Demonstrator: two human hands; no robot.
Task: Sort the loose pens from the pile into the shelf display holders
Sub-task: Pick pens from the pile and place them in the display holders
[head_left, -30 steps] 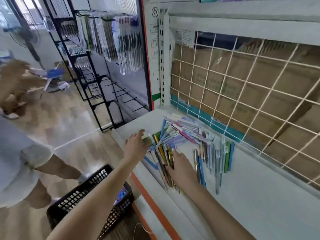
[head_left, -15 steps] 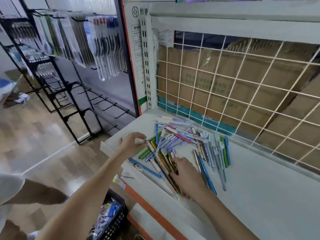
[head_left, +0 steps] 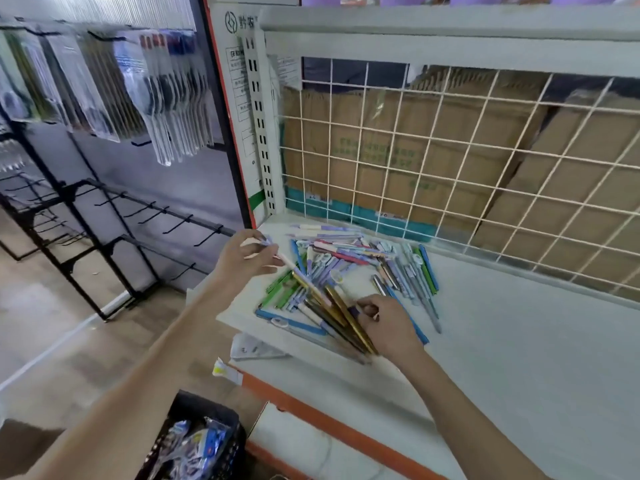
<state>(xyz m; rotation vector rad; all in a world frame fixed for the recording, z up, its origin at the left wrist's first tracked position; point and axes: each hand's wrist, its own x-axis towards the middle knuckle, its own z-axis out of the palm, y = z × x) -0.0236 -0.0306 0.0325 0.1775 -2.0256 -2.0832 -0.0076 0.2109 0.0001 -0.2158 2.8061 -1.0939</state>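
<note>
The pile (head_left: 349, 275) of loose pens lies on the white shelf (head_left: 502, 341), spread from the back corner by the wire grid (head_left: 450, 157) toward the front edge. The left hand (head_left: 242, 259) hovers at about 9 o'clock of the pile, its fingers curled round a pale pen (head_left: 277, 252) that slants down into the heap. The right hand (head_left: 388, 323) sits at about 5 o'clock of the pile, fingers bent in a pinch on the gold pens (head_left: 346, 315); exactly which pen it holds I cannot tell.

No display holders show in this view, so sorted pens have no visible landing place.

The main risk is at the front edge: the gold pens and a blue pen (head_left: 294, 323) lie right along it, some seeming to overhang. Dragging one out from under the others could roll its neighbours off toward the black basket (head_left: 207, 441) and the floor below. The pens cross each other, so lifting the pale pen may flick others loose. A pinch on several at once could let one slip out.
</note>
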